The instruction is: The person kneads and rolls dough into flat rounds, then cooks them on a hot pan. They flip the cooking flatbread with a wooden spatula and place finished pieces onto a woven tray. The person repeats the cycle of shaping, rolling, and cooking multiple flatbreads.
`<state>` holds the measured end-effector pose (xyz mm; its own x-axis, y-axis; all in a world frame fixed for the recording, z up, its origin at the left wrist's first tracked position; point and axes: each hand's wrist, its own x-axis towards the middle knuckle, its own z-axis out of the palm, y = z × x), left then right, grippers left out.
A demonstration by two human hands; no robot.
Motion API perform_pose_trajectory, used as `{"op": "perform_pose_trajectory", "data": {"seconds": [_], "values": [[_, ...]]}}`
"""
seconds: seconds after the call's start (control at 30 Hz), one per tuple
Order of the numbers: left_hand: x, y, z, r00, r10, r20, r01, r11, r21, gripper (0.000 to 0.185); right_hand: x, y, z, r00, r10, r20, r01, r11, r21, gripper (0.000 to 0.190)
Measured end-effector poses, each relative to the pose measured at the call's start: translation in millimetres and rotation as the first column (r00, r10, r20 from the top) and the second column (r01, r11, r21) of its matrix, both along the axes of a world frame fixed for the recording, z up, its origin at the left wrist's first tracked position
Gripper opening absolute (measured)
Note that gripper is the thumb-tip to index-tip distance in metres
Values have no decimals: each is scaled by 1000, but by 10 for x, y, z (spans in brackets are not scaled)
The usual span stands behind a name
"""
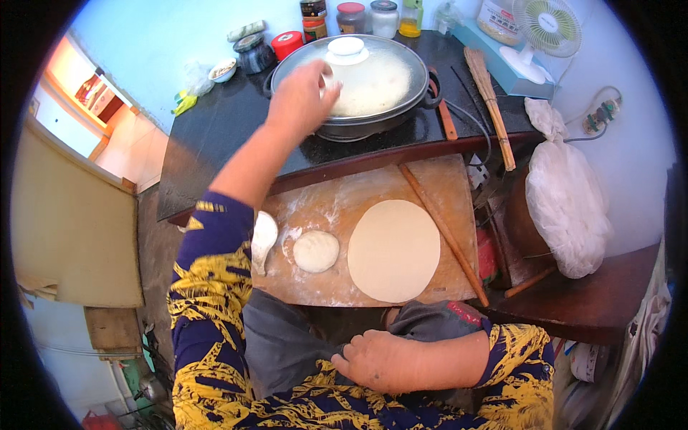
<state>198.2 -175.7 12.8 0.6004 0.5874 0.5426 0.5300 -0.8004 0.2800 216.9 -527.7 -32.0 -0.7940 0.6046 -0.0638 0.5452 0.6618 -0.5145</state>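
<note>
My left hand (309, 94) hovers over the front left of a glass lid (306, 59) with a white knob (345, 47), its fingers apart and nothing in them. Under the lid, a pale flatbread (376, 88) lies in a dark electric pan (371, 129). Down at my lap rests my right hand (373, 357), back up; its palm is hidden. Before me on a floured wooden board (306, 293) lie a wide rolled-out dough round (395, 250), a small thick dough disc (316, 251), a scoop with flour (263, 236) and a wooden rolling pin (443, 231).
The pan stands on a dark countertop (215, 145) above the board. Several jars (352, 19) line the wall. To the right are an orange-handled tool (447, 121), a straw whisk broom (489, 102), a small fan (545, 27), a power cable (478, 121) and a white plastic bag (570, 209).
</note>
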Motion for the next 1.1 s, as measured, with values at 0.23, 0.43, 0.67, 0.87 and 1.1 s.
{"op": "perform_pose_trajectory", "data": {"seconds": [0.23, 0.43, 0.67, 0.87, 1.1], "values": [[697, 759, 238, 927, 209, -310, -210, 977, 32, 75, 119, -98, -66, 999, -44, -8, 45, 999, 6, 20], [956, 956, 181, 914, 194, -357, -199, 980, 23, 71, 219, -27, -18, 999, 20, 26, -17, 994, -108, 33], [915, 993, 239, 908, 228, -353, -206, 974, 98, 67, 222, -57, -36, 999, -6, 48, 13, 989, -146, 33], [512, 1215, 488, 940, 265, -215, -252, 964, 85, 73, 232, -55, -46, 998, -45, 47, 52, 988, -144, 28], [-738, 1471, 476, 885, 429, -182, -423, 903, 71, 74, 227, -4, -38, 997, -59, 44, 67, 976, -207, 27]]}}
